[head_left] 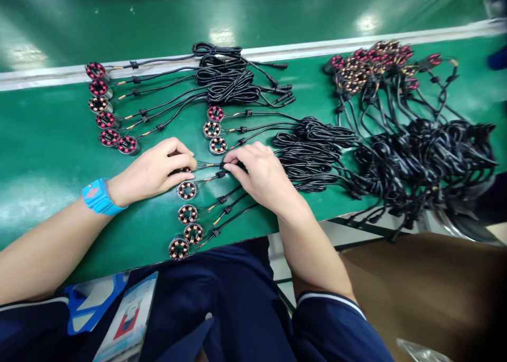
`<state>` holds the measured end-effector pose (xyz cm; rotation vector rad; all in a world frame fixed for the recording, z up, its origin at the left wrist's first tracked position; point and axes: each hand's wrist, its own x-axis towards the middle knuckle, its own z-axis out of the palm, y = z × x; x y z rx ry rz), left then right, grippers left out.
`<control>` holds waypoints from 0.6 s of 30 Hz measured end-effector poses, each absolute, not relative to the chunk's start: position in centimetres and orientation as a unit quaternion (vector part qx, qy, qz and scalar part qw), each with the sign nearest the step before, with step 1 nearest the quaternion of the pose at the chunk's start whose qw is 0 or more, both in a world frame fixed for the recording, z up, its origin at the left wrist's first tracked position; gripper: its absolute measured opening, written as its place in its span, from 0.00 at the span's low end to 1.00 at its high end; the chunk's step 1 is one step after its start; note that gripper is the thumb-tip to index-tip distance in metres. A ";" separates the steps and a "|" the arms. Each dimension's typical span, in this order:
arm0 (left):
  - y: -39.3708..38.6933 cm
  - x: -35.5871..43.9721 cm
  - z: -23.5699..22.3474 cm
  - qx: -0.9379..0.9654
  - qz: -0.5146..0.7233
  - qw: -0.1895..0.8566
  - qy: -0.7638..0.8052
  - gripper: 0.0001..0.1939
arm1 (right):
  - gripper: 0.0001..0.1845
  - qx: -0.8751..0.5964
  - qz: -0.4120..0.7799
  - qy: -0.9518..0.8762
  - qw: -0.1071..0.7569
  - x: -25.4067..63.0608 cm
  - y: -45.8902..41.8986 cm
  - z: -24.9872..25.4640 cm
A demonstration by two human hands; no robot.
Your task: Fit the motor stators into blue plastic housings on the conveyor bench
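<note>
On the green surface (47,161), short of mid-depth towards its near edge, the left hand (158,166) curls its fingers and thumb round a mostly hidden wound core (184,169). The right hand (261,174) lies straight across towards the right edge, farther from the core; thin leads (206,165) span the gap, their long axis running left to right. Its thumb and forefinger pinch the black clip (222,165) at the leads' right end.

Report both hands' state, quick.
Left hand: closed, fingers around a mostly hidden motor stator.
Right hand: closed, thumb and index finger pinching the black cable grommet on that stator's lead.
</note>
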<state>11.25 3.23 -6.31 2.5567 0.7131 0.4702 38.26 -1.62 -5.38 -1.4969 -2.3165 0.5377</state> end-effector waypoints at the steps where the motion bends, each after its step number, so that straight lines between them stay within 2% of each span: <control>1: 3.2 11.2 -6.3 0.926 0.168 0.223 0.255 0.11 | 0.03 -0.523 0.199 -0.812 0.165 38.3 -1.6 -5.3; 8: 3.1 10.8 -5.3 0.919 0.129 0.291 0.231 0.10 | 0.05 -0.509 0.250 -0.807 0.165 39.6 -1.5 -5.1; 11: 3.3 11.3 -4.7 0.906 0.129 0.310 0.259 0.14 | 0.03 -0.501 0.286 -0.797 0.179 40.2 -1.3 -4.5; 14: 4.0 12.7 -4.7 0.915 0.133 0.241 0.295 0.18 | 0.07 -0.521 0.215 -0.804 0.190 40.9 -0.5 -4.1; 16: 4.7 13.7 -4.8 0.935 0.120 0.161 0.291 0.19 | 0.12 -0.523 0.142 -0.823 0.170 41.3 0.4 -4.0; 18: 5.3 14.7 -4.9 0.947 0.106 0.098 0.287 0.19 | 0.12 -0.516 0.107 -0.838 0.140 41.5 1.2 -4.1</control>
